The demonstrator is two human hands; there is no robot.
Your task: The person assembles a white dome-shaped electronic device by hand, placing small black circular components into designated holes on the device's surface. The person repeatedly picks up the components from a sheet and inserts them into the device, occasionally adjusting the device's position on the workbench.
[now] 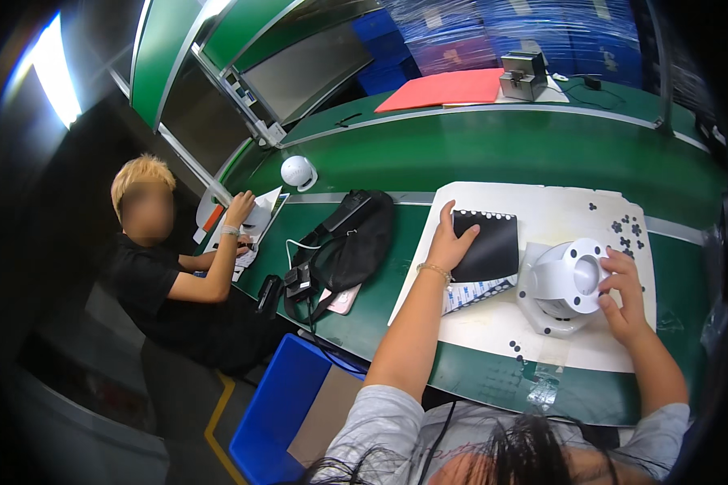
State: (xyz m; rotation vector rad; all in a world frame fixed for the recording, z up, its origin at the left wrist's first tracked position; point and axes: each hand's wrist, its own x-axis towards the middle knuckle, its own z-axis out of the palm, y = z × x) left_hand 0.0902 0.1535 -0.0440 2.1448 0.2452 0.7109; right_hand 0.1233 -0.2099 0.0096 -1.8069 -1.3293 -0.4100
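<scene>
On a white board (493,194) before me stands a white rounded device (550,279) with a hollow round opening facing up and black round pads about its rim. The thumb and fingers of my right hand (625,295) are closed against the device's right rim, beside a black pad. To its left lies a black sheet of round stick-on pads (490,246), its lower edge curled to show a printed white backing. My left hand (453,242) rests at the sheet's left edge, fingers spread and thumb over the black surface.
Loose black pads (627,230) dot the board's right side. Left of the board are a black bag (356,234) and a blue bin (279,396). A co-worker (178,250) handles another white device. A red sheet (445,87) and metal blocks (523,77) sit at the back.
</scene>
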